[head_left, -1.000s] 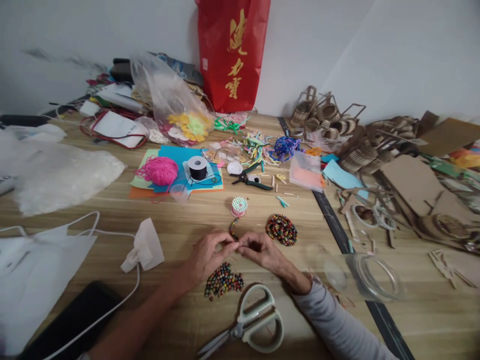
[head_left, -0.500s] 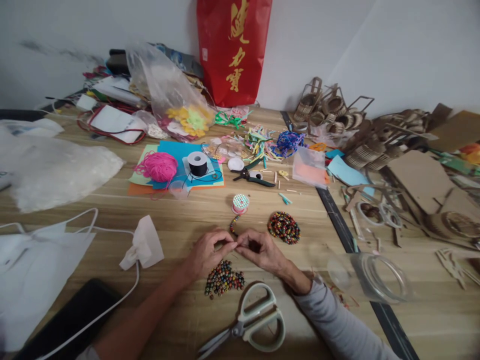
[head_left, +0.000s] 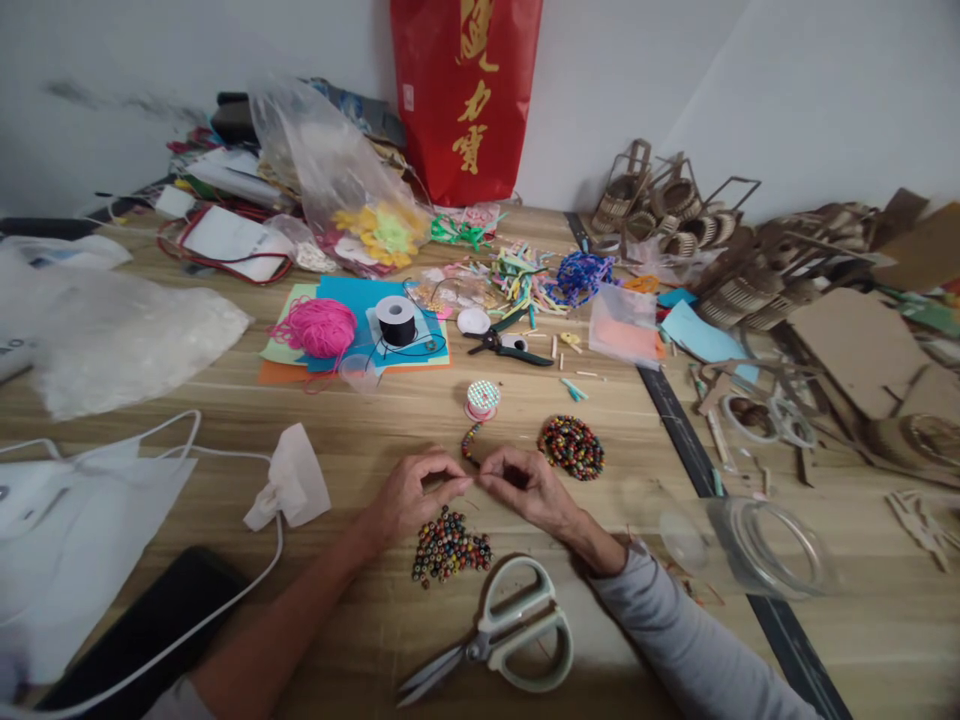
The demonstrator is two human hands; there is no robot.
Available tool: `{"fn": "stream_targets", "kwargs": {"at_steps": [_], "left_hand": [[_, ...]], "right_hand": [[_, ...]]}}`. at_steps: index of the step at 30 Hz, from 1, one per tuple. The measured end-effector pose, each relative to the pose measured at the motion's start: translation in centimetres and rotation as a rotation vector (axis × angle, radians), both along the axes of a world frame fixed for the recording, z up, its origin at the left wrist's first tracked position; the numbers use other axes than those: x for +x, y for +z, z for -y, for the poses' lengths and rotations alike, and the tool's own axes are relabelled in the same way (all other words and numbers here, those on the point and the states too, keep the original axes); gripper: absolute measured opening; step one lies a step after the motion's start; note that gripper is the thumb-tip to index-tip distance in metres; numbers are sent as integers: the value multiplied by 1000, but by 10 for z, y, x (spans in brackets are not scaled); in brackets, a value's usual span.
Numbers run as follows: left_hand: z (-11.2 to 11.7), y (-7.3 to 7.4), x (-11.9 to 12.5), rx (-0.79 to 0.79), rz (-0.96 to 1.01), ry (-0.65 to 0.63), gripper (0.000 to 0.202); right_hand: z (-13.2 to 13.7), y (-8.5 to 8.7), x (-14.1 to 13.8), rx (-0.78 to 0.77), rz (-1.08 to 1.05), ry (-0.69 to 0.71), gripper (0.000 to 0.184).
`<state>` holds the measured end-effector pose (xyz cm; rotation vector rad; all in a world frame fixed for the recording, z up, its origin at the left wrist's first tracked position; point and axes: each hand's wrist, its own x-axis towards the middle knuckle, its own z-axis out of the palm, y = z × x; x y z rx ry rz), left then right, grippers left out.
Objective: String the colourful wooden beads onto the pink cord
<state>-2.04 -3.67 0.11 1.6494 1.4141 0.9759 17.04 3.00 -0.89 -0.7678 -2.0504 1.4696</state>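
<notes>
Left hand (head_left: 424, 497): thumb and forefinger pinched together; what lies between the tips is too small to tell.
Right hand (head_left: 525, 490): thumb and forefinger closed on the near end of the beaded strand, tips just beside the left ones.
Beaded strand (head_left: 470, 440): at 12 o'clock from the fingertips (12 pointing away from the person), its far end near the shiny-topped spool (head_left: 482, 400).
Loose beads (head_left: 450, 548): mixed colours, between 6 and 7 o'clock, near the left hand.
Coiled beads (head_left: 571, 447): a round heap between 2 and 3 o'clock.
Scissors (head_left: 476, 650): 6 o'clock, beyond the loose beads, blades pointing toward 8.
Black-thread spool (head_left: 396, 328): 11 o'clock, on coloured sheets beside pink yarn (head_left: 322, 328).
Pliers (head_left: 495, 342): between 12 and 1 o'clock.
</notes>
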Motion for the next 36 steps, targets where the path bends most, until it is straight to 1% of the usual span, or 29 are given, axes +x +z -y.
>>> {"fn": "stream_targets", "kwargs": {"at_steps": [4, 6, 9, 11, 13, 16, 18, 20, 25, 30, 33, 36], "left_hand": [[4, 1, 4, 168, -36, -115, 14], [9, 5, 10, 248, -74, -181, 13], [19, 12, 20, 301, -190, -270, 9], [28, 13, 25, 328, -251, -288, 8], [39, 11, 28, 387, -281, -244, 5], [53, 4, 29, 467, -367, -201, 16], [58, 1, 30, 478, -433, -206, 23], [58, 1, 33, 468, -495, -229, 23], [52, 1, 40, 458, -606, -252, 13], [50, -6, 41, 484, -670, -308, 7], [47, -8, 40, 473, -703, -340, 7], [41, -6, 39, 439, -743, -368, 8]], "right_hand": [[-2, 3, 0, -14, -51, -60, 26], [-2, 4, 0, -38, -79, -78, 26], [-3, 5, 0, -59, -85, -105, 28], [-3, 5, 0, -62, -69, -116, 29], [-3, 5, 0, -66, -55, -117, 30], [-3, 5, -1, -81, -55, -112, 32], [-3, 5, -1, -83, -62, -104, 31], [-3, 5, -1, -71, -61, -103, 30], [-4, 5, -2, -73, -62, -94, 30], [-5, 4, -3, -55, -77, -85, 28], [-5, 3, -2, -49, -72, -89, 28], [-5, 1, -2, -57, -69, -90, 29]]}}
